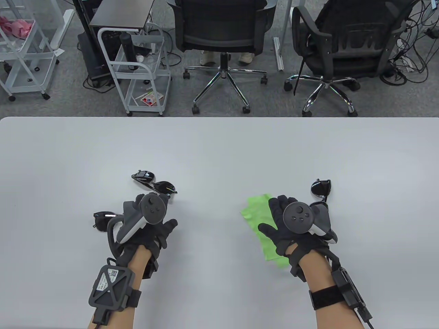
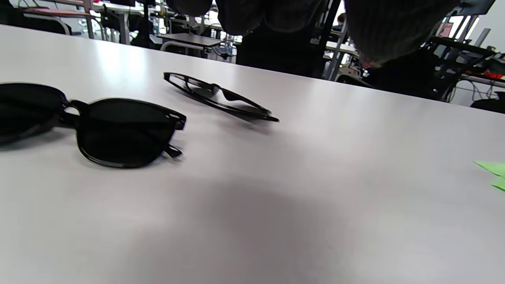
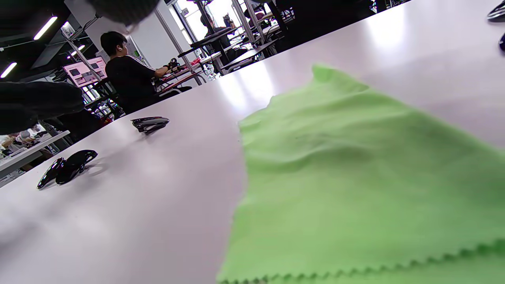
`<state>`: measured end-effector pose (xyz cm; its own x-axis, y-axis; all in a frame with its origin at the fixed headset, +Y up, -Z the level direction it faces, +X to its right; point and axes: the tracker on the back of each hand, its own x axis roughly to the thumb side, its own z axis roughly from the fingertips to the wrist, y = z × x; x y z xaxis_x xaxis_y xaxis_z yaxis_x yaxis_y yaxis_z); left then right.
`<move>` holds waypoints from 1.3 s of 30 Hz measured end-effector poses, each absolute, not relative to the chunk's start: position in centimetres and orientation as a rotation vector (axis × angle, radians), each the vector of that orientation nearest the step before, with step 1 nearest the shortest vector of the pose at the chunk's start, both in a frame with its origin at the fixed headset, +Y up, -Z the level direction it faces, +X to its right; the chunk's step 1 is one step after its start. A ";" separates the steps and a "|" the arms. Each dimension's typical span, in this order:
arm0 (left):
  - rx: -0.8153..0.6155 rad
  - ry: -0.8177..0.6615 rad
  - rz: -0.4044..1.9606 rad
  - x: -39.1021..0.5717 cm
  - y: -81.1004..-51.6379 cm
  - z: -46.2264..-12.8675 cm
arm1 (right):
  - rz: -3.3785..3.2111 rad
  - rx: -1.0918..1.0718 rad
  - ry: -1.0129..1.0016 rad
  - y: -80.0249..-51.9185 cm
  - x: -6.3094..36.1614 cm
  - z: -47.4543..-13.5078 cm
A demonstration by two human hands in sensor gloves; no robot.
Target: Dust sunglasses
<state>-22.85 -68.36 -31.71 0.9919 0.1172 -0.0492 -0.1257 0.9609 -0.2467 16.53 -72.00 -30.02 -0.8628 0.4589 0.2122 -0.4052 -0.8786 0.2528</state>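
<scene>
Three pairs of black sunglasses lie on the white table point(image 1: 219, 150). One pair point(image 1: 154, 183) lies just beyond my left hand point(image 1: 156, 214). A second pair point(image 1: 103, 221) is partly hidden under that hand's left side. The third pair point(image 1: 321, 188) lies just beyond my right hand point(image 1: 271, 216). A green cloth point(image 1: 257, 219) lies flat on the table, its right part under my right hand. Both hands hover with fingers spread and hold nothing. The left wrist view shows the near pair point(image 2: 122, 132) and the far pair point(image 2: 221, 98). The right wrist view shows the cloth point(image 3: 355, 177) lying loose.
Beyond the table's far edge stand two black office chairs point(image 1: 223, 31) point(image 1: 346, 41) and white wire carts point(image 1: 144, 68). In the right wrist view, two of the pairs point(image 3: 150, 123) point(image 3: 67, 165) lie to the left of the cloth.
</scene>
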 end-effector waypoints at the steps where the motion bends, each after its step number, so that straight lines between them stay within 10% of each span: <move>1: -0.257 0.059 0.071 -23.7 -68.1 -32.1 | 2.645 0.367 0.280 -72.0 16.6 -30.0; 22: -0.273 0.327 -0.248 -32.5 -73.9 -34.1 | 2.647 0.395 0.303 -72.1 16.3 -30.0; 39: -0.080 -0.049 0.167 -20.9 -67.2 -32.0 | 2.579 0.631 0.134 -69.4 12.7 -28.7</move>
